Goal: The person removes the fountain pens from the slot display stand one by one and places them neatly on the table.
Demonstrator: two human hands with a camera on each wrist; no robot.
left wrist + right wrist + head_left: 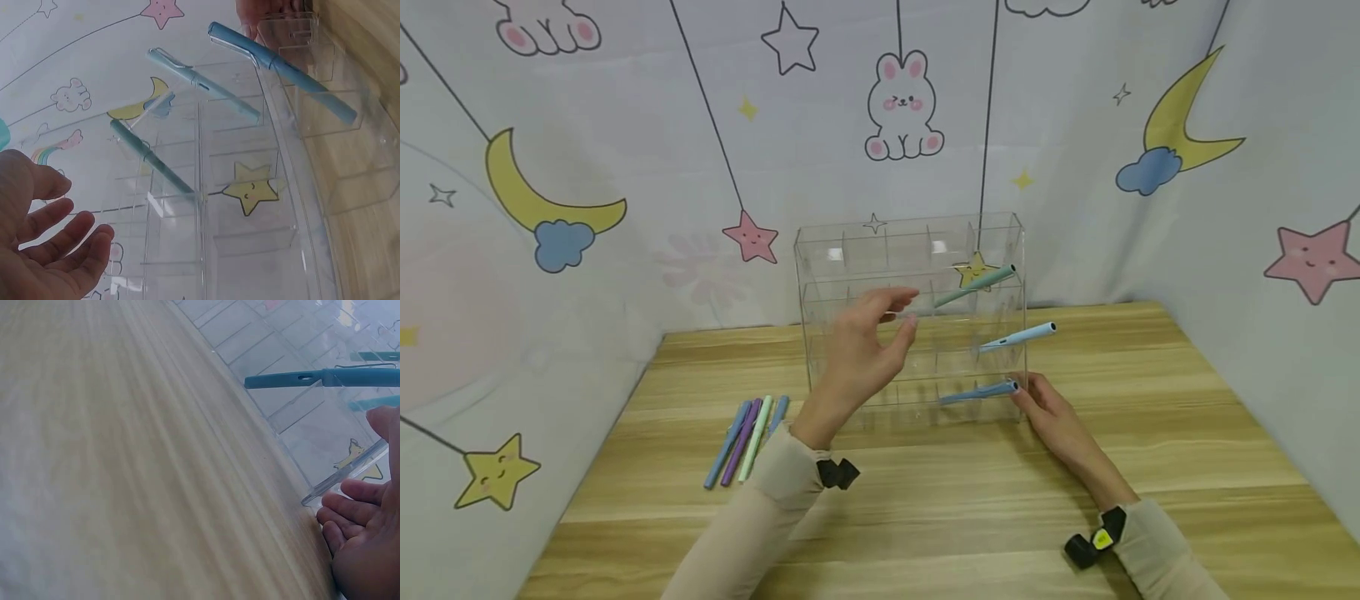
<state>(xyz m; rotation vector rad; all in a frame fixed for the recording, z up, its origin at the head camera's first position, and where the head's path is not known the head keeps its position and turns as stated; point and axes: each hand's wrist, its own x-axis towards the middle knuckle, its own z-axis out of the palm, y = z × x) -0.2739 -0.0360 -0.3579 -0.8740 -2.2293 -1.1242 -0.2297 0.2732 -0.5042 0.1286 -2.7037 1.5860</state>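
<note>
A clear plastic rack (917, 275) with tiers of small compartments stands upright on the table. Three capped pens lean out of its right part: a green pen (976, 285) on top, a pale blue pen (1021, 336) in the middle and a darker blue pen (977, 392) at the bottom. My left hand (871, 343) hovers before the rack, left of the green pen, with loosely bent fingers and nothing between them. At the rack's lower right corner, my right hand (1058, 421) holds the side wall, thumb in front, fingers behind, close to the darker blue pen's end.
Left of the rack, several pens lie side by side on the wooden table (925, 517): a blue pen (727, 446), a purple pen (742, 442), a mint pen (756, 438) and another blue one partly behind my left arm. A patterned white cloth (700, 167) hangs behind.
</note>
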